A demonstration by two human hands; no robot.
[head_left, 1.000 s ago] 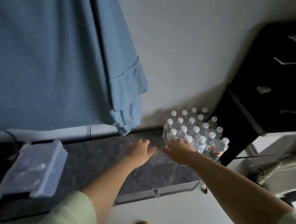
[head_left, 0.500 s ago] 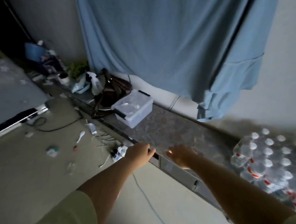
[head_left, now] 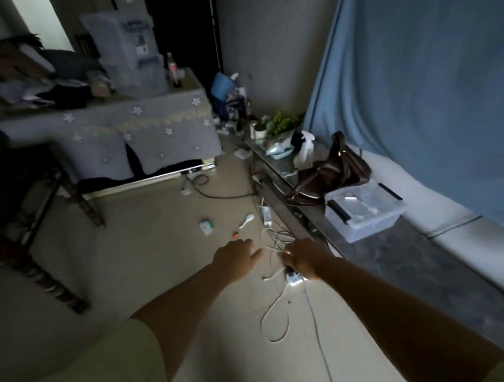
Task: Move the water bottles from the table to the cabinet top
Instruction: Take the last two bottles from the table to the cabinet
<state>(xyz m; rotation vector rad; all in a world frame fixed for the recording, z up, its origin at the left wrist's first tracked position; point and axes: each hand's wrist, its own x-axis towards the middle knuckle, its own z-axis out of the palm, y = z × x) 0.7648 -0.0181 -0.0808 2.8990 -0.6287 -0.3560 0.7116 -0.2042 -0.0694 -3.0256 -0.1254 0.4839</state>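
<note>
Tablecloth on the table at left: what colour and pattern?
Grey tablecloth with small white flowers and a pale band along its edge; head view, the only one.

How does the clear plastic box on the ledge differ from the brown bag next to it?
The clear plastic box is see-through, rigid and rectangular, with a flat lid and dark latches; the brown bag is opaque, dark and slumped, with a strap standing up. The box lies nearer the hands, the bag farther. Both sit on the dark ledge.
</note>
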